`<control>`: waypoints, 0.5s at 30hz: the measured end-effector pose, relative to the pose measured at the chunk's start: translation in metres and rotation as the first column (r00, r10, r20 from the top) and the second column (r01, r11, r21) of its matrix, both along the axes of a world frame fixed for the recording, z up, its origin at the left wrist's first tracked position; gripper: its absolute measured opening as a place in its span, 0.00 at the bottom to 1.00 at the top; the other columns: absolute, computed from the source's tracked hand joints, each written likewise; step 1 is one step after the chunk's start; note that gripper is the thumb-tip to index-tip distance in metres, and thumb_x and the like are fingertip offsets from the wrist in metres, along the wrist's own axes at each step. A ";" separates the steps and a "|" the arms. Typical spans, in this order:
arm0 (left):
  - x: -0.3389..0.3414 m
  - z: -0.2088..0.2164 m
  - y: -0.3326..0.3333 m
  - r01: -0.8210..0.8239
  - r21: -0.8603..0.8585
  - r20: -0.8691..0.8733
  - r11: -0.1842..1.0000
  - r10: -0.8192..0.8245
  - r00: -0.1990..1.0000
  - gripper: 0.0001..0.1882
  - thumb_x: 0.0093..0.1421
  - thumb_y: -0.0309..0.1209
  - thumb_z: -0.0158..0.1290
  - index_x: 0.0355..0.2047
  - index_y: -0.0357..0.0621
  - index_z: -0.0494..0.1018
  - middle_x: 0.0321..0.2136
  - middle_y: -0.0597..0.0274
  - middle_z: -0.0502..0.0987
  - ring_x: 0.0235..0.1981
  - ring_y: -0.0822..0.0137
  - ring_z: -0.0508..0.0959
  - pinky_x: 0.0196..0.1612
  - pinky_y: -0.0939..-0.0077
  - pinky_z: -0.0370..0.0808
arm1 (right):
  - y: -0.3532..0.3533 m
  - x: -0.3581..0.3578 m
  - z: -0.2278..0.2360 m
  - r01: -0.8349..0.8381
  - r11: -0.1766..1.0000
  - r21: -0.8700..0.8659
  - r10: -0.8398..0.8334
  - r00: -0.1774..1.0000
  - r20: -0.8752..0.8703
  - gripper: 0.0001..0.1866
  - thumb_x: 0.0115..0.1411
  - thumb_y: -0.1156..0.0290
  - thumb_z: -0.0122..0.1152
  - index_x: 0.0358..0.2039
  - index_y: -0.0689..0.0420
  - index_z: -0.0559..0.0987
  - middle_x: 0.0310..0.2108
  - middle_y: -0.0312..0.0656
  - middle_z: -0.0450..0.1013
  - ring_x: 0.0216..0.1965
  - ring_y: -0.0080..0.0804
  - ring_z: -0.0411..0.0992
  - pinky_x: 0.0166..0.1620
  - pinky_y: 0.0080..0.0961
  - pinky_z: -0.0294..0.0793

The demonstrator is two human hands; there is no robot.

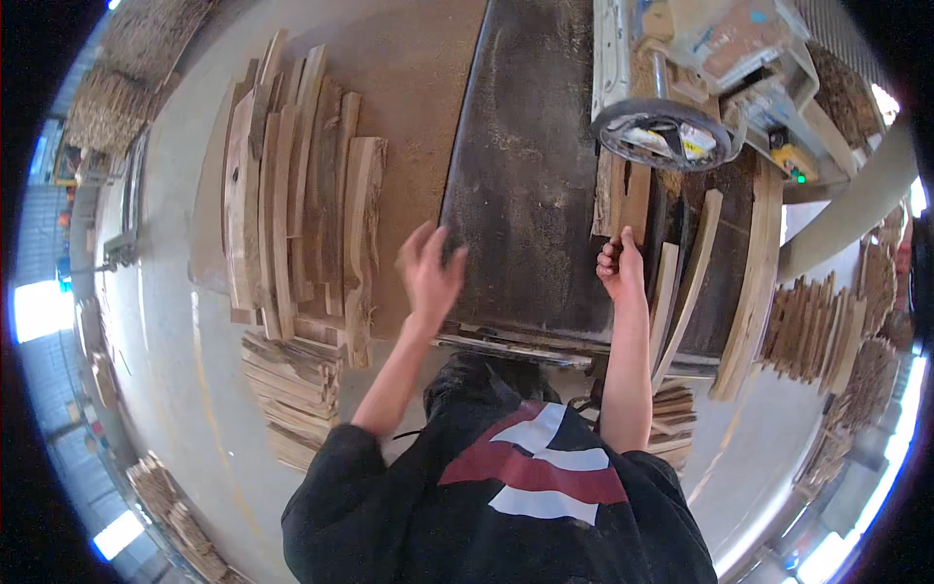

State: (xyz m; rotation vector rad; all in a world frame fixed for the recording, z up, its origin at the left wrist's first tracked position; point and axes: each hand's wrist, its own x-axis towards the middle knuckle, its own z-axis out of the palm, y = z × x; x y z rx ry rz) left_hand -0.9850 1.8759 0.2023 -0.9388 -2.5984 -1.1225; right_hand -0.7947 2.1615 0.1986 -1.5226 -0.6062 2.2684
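Observation:
My left hand point(431, 273) hovers between a stack of wooden planks and the dark metal table point(530, 146), fingers spread and nothing in them. At the right, my right hand point(621, 268) is closed into a loose fist, its thumb pointing forward. The thumb tip is at the near end of a wooden board point(632, 200), and I cannot tell whether it presses on it. Nothing shows inside the curled fingers. That board lies on the table and runs forward under a machine with a black-rimmed handwheel point(664, 134).
Stacked planks point(292, 195) lie on a brown surface at the left. Narrow strips point(691, 282) and a long thick board point(754, 282) lie right of my right hand. A thick grey hose point(851, 219) curves beside the machine. More timber piles point(812, 326) stand on the floor.

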 end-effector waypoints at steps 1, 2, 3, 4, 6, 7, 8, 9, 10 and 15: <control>-0.001 0.005 -0.038 -0.076 -0.112 -0.072 0.991 0.068 0.995 0.25 0.57 0.37 0.66 0.53 0.45 0.76 0.54 0.48 0.73 0.56 0.47 0.71 0.60 0.52 0.65 | 0.006 -0.005 -0.001 -0.025 1.000 0.011 0.025 1.000 0.010 0.23 0.73 0.45 0.45 0.29 0.51 0.69 0.19 0.34 0.66 0.16 0.24 0.62 0.17 0.21 0.57; 0.001 0.009 -0.072 -0.173 -0.144 -0.150 0.974 0.152 0.977 0.27 0.56 0.39 0.67 0.55 0.45 0.75 0.53 0.46 0.73 0.56 0.46 0.71 0.60 0.52 0.65 | 0.011 -0.011 -0.002 -0.018 0.999 0.034 0.017 0.999 0.027 0.23 0.73 0.45 0.46 0.30 0.51 0.70 0.20 0.33 0.66 0.17 0.23 0.62 0.17 0.20 0.57; 0.006 0.011 -0.102 -0.270 -0.179 -0.245 0.946 0.224 0.943 0.30 0.55 0.41 0.68 0.56 0.46 0.74 0.53 0.45 0.73 0.56 0.46 0.70 0.60 0.53 0.64 | 0.014 -0.017 -0.003 -0.011 0.998 0.055 0.009 0.999 0.042 0.23 0.73 0.45 0.46 0.30 0.51 0.71 0.20 0.32 0.66 0.17 0.22 0.62 0.17 0.19 0.57; 0.013 0.011 -0.127 -0.289 -0.168 -0.233 0.943 0.247 0.941 0.30 0.55 0.41 0.68 0.56 0.46 0.74 0.53 0.45 0.73 0.56 0.46 0.70 0.60 0.53 0.64 | 0.016 -0.024 -0.006 -0.029 0.998 0.058 0.027 0.999 0.040 0.23 0.73 0.45 0.46 0.30 0.51 0.71 0.20 0.32 0.66 0.17 0.22 0.62 0.17 0.19 0.57; 0.026 0.007 -0.161 -0.541 -0.363 -0.321 0.759 0.443 0.837 0.37 0.54 0.46 0.68 0.60 0.47 0.70 0.51 0.40 0.73 0.57 0.42 0.69 0.58 0.50 0.66 | 0.018 -0.035 -0.009 -0.020 0.979 0.205 -0.010 0.990 0.143 0.23 0.72 0.45 0.47 0.32 0.52 0.73 0.20 0.31 0.66 0.17 0.20 0.63 0.17 0.18 0.56; 0.030 0.003 -0.172 -0.542 -0.365 -0.318 0.757 0.446 0.837 0.37 0.54 0.46 0.68 0.60 0.47 0.70 0.51 0.40 0.73 0.57 0.42 0.69 0.58 0.50 0.66 | 0.014 -0.038 -0.012 -0.004 0.967 0.253 -0.016 0.997 0.077 0.23 0.72 0.45 0.48 0.34 0.52 0.74 0.20 0.31 0.67 0.18 0.19 0.63 0.18 0.17 0.56; 0.032 0.001 -0.179 -0.502 -0.406 -0.232 0.764 0.445 0.865 0.40 0.53 0.46 0.69 0.63 0.47 0.67 0.50 0.38 0.73 0.55 0.40 0.70 0.56 0.49 0.68 | 0.008 -0.040 -0.014 0.027 0.965 0.262 -0.036 0.999 0.030 0.22 0.71 0.46 0.50 0.34 0.53 0.74 0.20 0.31 0.67 0.18 0.19 0.63 0.19 0.17 0.56; 0.033 -0.001 -0.185 -0.428 -0.484 -0.093 0.764 0.441 0.893 0.44 0.53 0.47 0.69 0.66 0.47 0.63 0.48 0.36 0.74 0.54 0.38 0.71 0.54 0.48 0.70 | -0.002 -0.036 -0.015 0.029 0.976 0.216 -0.015 0.998 -0.066 0.22 0.71 0.47 0.51 0.34 0.54 0.74 0.20 0.31 0.67 0.18 0.19 0.63 0.19 0.18 0.57; 0.033 -0.002 -0.186 -0.448 -0.428 -0.146 0.785 0.429 0.891 0.44 0.53 0.47 0.69 0.66 0.47 0.63 0.48 0.36 0.74 0.54 0.38 0.71 0.54 0.48 0.70 | -0.014 -0.030 -0.016 0.056 0.985 0.160 -0.034 0.989 -0.141 0.21 0.71 0.48 0.52 0.34 0.54 0.74 0.20 0.31 0.68 0.18 0.20 0.63 0.19 0.18 0.57; 0.050 0.011 -0.147 -0.076 -0.287 0.320 0.955 0.170 0.932 0.49 0.53 0.41 0.70 0.70 0.47 0.56 0.45 0.39 0.77 0.45 0.43 0.79 0.47 0.54 0.77 | -0.099 0.018 -0.005 -0.140 0.970 0.200 0.167 0.977 -0.129 0.19 0.69 0.48 0.55 0.34 0.53 0.77 0.20 0.30 0.71 0.17 0.19 0.67 0.19 0.17 0.61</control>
